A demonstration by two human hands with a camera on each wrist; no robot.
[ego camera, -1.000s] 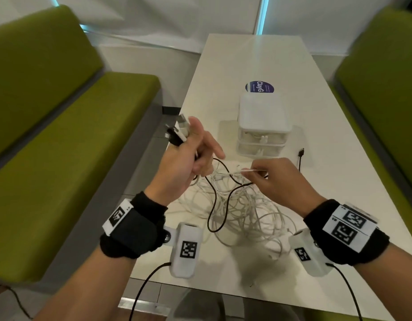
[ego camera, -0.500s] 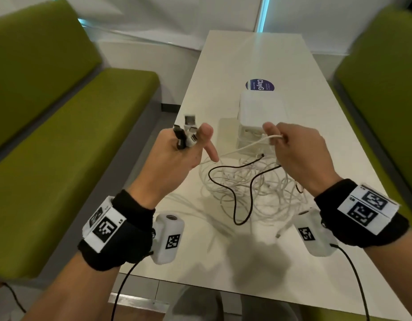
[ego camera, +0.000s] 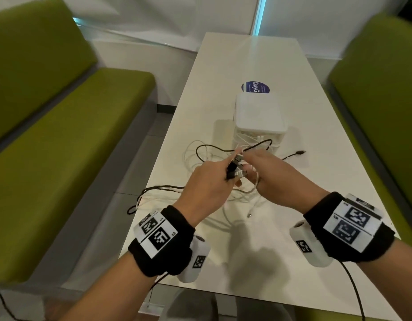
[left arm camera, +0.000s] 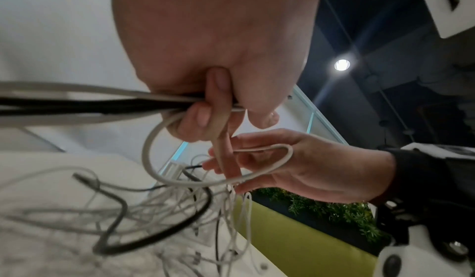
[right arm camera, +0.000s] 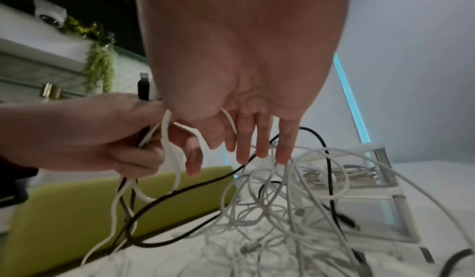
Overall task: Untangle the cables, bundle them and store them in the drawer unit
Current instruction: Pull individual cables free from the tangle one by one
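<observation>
A tangle of white and black cables [ego camera: 201, 156] lies on the white table [ego camera: 281, 262] in front of the white drawer unit [ego camera: 259, 117]. My left hand [ego camera: 214, 179] grips a bunch of cable ends, and their plugs [ego camera: 235, 166] stick out past its knuckles. In the left wrist view the gripped strands [left arm camera: 102, 103] run out to the left. My right hand [ego camera: 270, 174] meets the left one. Its fingers [right arm camera: 259, 139] are straight, and a loop of white cable [left arm camera: 280, 161] is caught in the crook of its thumb.
A black cable end [ego camera: 298, 152] lies to the right of the drawer unit. A blue round sticker [ego camera: 254, 87] sits behind the unit. Green benches [ego camera: 61, 135] run along both sides of the table. More cable loops hang off the table's left edge [ego camera: 140, 202].
My right hand lifted a white cable out of the tangle, then carried it left to my left hand. The left hand came down and inward with its plugs.
</observation>
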